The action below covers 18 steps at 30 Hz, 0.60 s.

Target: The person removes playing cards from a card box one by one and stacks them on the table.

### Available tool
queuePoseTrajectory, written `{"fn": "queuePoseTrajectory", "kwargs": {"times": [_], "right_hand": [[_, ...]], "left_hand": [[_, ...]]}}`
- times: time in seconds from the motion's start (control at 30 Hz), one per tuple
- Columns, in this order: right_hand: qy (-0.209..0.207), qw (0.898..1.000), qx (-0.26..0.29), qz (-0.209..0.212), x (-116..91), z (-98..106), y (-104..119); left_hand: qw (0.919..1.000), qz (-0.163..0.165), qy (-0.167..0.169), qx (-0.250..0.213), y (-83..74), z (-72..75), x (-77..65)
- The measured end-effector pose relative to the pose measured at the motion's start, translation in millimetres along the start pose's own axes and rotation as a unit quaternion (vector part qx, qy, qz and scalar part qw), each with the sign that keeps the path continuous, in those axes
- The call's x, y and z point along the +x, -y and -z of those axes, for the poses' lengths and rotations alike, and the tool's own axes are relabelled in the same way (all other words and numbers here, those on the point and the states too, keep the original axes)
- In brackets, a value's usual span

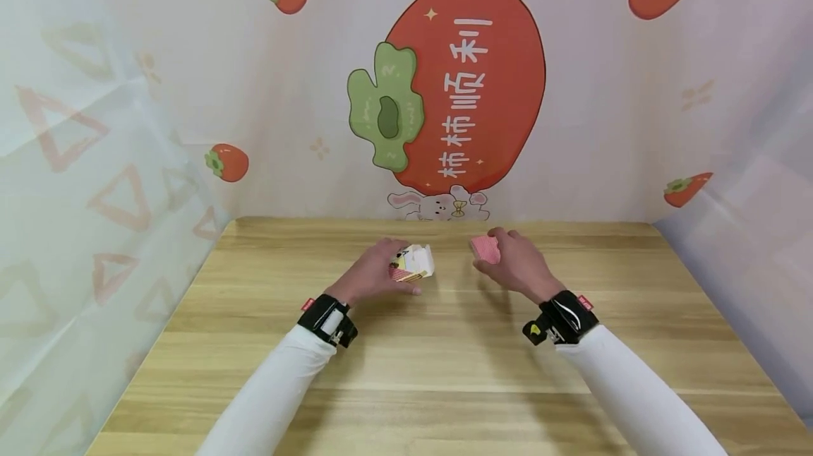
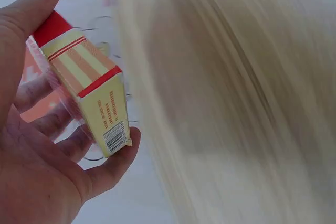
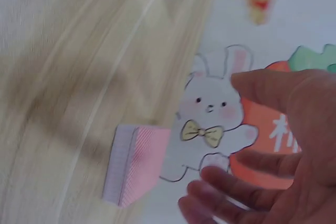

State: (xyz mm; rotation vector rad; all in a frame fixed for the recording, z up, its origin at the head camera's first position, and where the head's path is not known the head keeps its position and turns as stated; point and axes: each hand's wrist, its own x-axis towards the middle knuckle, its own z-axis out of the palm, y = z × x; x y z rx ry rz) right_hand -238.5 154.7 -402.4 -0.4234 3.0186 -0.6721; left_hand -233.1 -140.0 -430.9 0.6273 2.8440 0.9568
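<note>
In the head view my left hand grips a small playing-card box, its white end flap sticking out toward the right. The left wrist view shows the card box between thumb and fingers, its cream end with a barcode facing the camera. A deck of cards with pink-red patterned backs is at my right hand. Seen from the right wrist, the deck lies on the table, apart from the spread fingers of the right hand, and nothing shows between thumb and fingers.
Both hands are over the far part of a wood-grain table. Right behind its back edge hangs a pale cloth printed with persimmons and a rabbit. More cloth closes off the left side, and another sheet the right.
</note>
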Motion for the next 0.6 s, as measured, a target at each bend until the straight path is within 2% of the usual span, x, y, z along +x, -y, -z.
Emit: {"fn": "queuePoseTrajectory", "kwargs": {"times": [0.1,0.2,0.27,0.47,0.6], "right_hand": [[-0.019,0.999,0.019,0.03,-6.6,-0.2,6.1],[-0.032,0.997,0.034,0.055,-10.0,-0.8,11.9],[-0.035,0.996,0.041,0.068,-10.7,-1.9,14.6],[-0.037,0.995,0.04,0.083,-8.6,-9.0,12.6],[-0.05,0.995,0.009,0.086,-7.2,-10.1,1.8]], "left_hand": [[0.9962,0.009,0.035,0.079,9.0,-1.2,9.3],[0.9864,0.014,0.061,0.152,15.3,-1.2,18.1],[0.9806,0.017,0.07,0.182,17.8,-1.7,22.0],[0.9719,0.028,0.079,0.22,17.2,-4.6,25.6],[0.9692,0.026,0.058,0.238,13.3,-0.5,23.6]]}}
